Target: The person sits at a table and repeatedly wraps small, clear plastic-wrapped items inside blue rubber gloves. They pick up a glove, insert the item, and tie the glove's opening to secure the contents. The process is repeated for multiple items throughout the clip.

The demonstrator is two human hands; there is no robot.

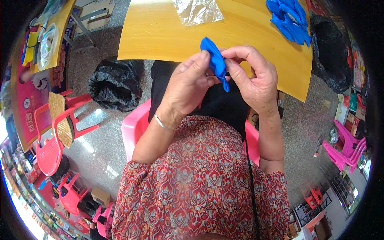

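Observation:
A small folded piece of blue fabric [215, 60], narrow and pointed at both ends, is held up over the near edge of the yellow table [156, 36]. My left hand [186, 82] pinches its left side between thumb and fingers, and a bracelet shows on that wrist. On the other side, my right hand [258, 80] has its thumb and forefinger closed on the fabric's edge. Fingers partly hide the lower part of the piece. More crumpled blue fabric pieces [289, 20] lie in a heap at the table's far right.
A clear plastic bag [198, 12] lies at the table's far middle. One black plastic bag [116, 86] stands open on the floor at left; another black bag [330, 56] hangs beside the table's right edge. A red chair [50, 154] is at left, pink stools [346, 146] at right.

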